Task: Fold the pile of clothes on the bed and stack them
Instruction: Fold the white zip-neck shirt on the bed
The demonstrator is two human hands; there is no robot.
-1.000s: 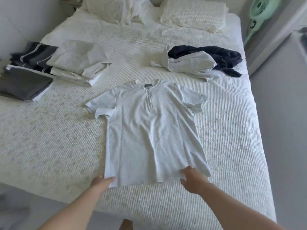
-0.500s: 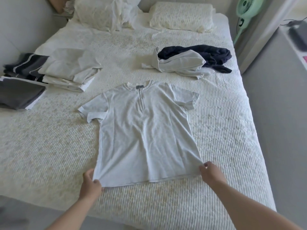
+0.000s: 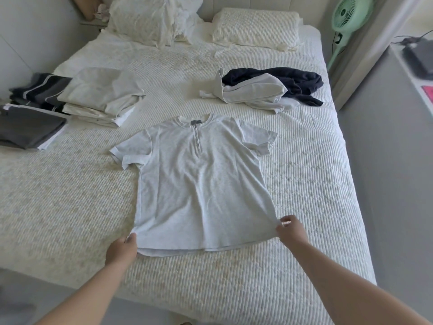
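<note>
White T-shirt spread face-up, hem close to the bed's near edge, left hand pinching the left hem corner and right hand pinching the right one, fingers curled onto the cloth. Could bunch or drag the upper half crooked — uneven pull on the ribbed cover would do it, and the curled-under left sleeve would fold in lopsided. Half a second back, much the same grip and spread — hem now drawn a touch wider and flatter.

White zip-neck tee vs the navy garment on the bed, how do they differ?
The white tee lies spread flat, front up; the navy garment lies crumpled. The tee sits near the bed's foot, its hem corners held by the left hand and right hand; the navy garment lies farther up, untouched, partly under a white garment. Both remain unfolded on the bed.
</note>
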